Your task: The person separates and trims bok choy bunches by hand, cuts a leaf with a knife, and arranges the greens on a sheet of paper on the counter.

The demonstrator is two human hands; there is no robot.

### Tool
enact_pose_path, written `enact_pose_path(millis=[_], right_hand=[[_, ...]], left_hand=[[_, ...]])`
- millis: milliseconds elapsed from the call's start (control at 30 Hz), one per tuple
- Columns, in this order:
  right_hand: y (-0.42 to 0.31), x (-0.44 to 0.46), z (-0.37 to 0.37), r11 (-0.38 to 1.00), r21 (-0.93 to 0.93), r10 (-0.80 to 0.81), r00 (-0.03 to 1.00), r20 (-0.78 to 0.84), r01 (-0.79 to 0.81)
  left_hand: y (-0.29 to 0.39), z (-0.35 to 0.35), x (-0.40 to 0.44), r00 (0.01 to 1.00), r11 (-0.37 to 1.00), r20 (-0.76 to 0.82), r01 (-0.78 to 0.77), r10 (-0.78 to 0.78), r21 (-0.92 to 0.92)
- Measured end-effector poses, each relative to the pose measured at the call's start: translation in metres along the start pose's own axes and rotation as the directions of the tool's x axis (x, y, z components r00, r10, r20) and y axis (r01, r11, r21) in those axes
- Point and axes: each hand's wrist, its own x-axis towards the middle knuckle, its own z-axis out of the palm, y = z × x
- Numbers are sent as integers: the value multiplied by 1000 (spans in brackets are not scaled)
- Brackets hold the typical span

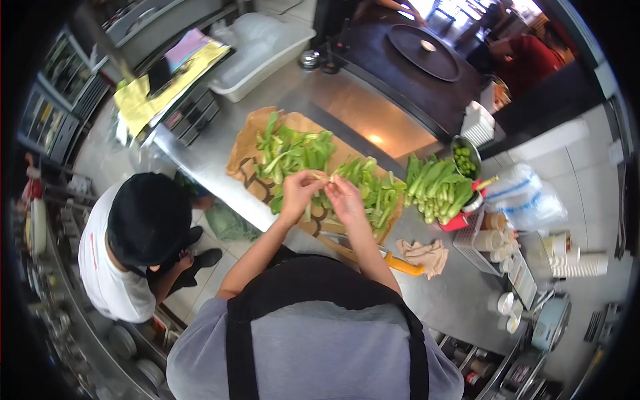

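My left hand [301, 195] is closed in a pinch, its fingertips meeting those of my right hand [347, 202]. Between them is a small pale piece of leafy greens [327, 178], mostly covered by the fingers. Below the hands, loose leafy greens [293, 148] lie in a heap on brown paper [250, 143]. A second heap of cut greens [381, 200] spreads by my right hand. Near my right forearm lies a knife with a yellow handle [404, 265], its blade partly hidden by that arm.
Whole leafy greens [437, 190] are piled at the right, beside a bowl of green limes [465, 159]. A crumpled cloth [425, 257] lies near the knife. A white tub [267, 57] stands at the back left. Another person [127, 247] bends at the left, beside the metal counter [460, 293].
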Motion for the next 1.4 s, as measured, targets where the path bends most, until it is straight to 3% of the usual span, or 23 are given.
enact_pose_path(millis=[67,133,200,233,267,333,400,433,467,533,600,667,700,833,933,967,1033,1100,1167,1267,1400], right_hand=[[-1,0,3,995,103,6,1000,-3,-6],[-8,-3,4,997,-62,-47,997,57,50],[-21,-12,1,958,-233,-151,985,78,166],[-29,-15,3,917,-322,-224,971,80,238],[-41,-17,-1,862,-410,-289,953,87,299],[-69,-19,-12,750,-488,-468,880,86,446],[-106,-26,-22,555,-611,-677,733,62,565],[-122,-28,-30,399,-704,-800,598,45,588],[-137,-30,-39,239,-786,-894,445,51,570],[-164,-37,-58,-11,-922,-963,244,114,388],[-182,-33,-92,-47,-968,-975,201,99,247],[-187,-22,-130,-212,-977,-960,184,210,10],[-188,-21,-132,-291,-951,-946,182,268,-109],[-186,-28,-121,-238,-915,-927,356,114,-327],[-178,-29,-86,-303,-929,-928,287,237,-211],[-169,-20,-73,-309,-945,-921,280,270,-106],[-142,2,-50,-390,-903,-804,412,429,180],[-109,27,-30,-232,-927,-606,701,375,295],[-84,49,-16,-325,-928,-492,805,333,185],[-67,69,-18,-430,-881,-475,782,405,195],[-83,60,-17,-308,-907,-366,844,393,288]], left_hand=[[-3,-2,3,1000,995,-16,-19,18,-100],[8,-9,4,997,990,25,71,-68,-125],[17,-24,14,992,980,69,97,-110,172],[27,-31,18,985,831,73,88,-153,549],[34,-38,23,983,547,64,42,-173,836],[30,-53,22,993,128,41,-27,-109,991],[38,-60,18,992,107,21,-7,-128,994],[43,-61,16,991,94,2,11,-136,995],[50,-59,13,993,133,12,4,-119,991],[62,-52,5,997,209,19,-1,-81,978],[61,-48,3,998,253,22,-5,-65,967],[55,-50,2,999,287,37,-25,-35,958],[50,-50,2,998,303,57,-51,-13,952],[50,-42,0,990,343,139,-125,-18,931],[56,-27,-2,972,364,234,-210,-22,908],[53,-22,-2,962,366,273,-246,-21,897],[35,-14,-1,936,400,346,-292,-67,869],[33,-2,-7,902,410,422,-352,-90,841],[36,9,-13,868,434,484,-396,-111,809],[45,14,-20,824,549,534,-362,-190,754],[34,8,-18,814,643,557,-340,-165,686]])
